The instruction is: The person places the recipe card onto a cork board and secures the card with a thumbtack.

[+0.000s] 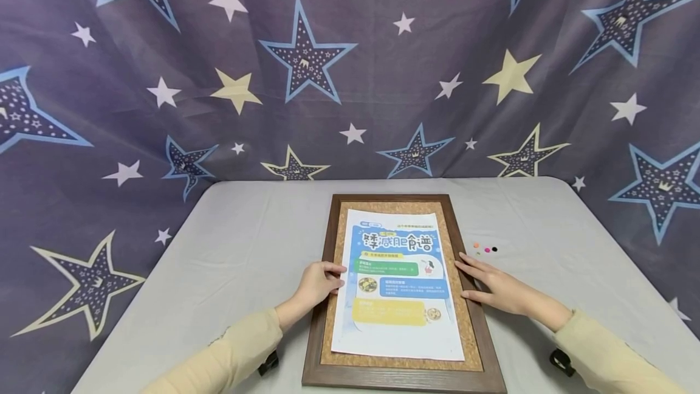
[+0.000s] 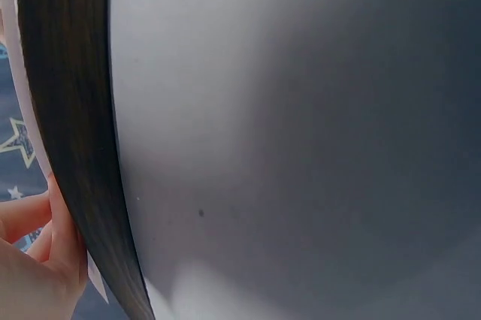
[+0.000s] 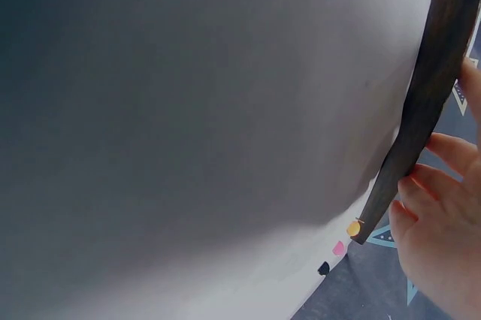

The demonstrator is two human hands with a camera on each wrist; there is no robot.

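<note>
A printed paper poster [image 1: 401, 342] with Chinese writing and coloured panels lies on a cork board [image 1: 474, 345] with a dark brown wooden frame [image 1: 404, 377]. My left hand [image 1: 316, 283] lies across the left side of the frame, its fingertips touching the poster's left edge. On the other side, my right hand [image 1: 497, 287] rests its fingertips on the right side of the frame, apart from the poster. Both wrist views show the fingers against the frame's dark edge; the left fingertips are partly hidden there.
Several small coloured pieces lie right of the board, among them an orange one [image 1: 476, 245], a pink one [image 1: 487, 250] and a black one [image 1: 494, 249]. A grey cloth covers the table [image 1: 262, 224]. Behind it hangs a star-patterned curtain [image 1: 372, 78].
</note>
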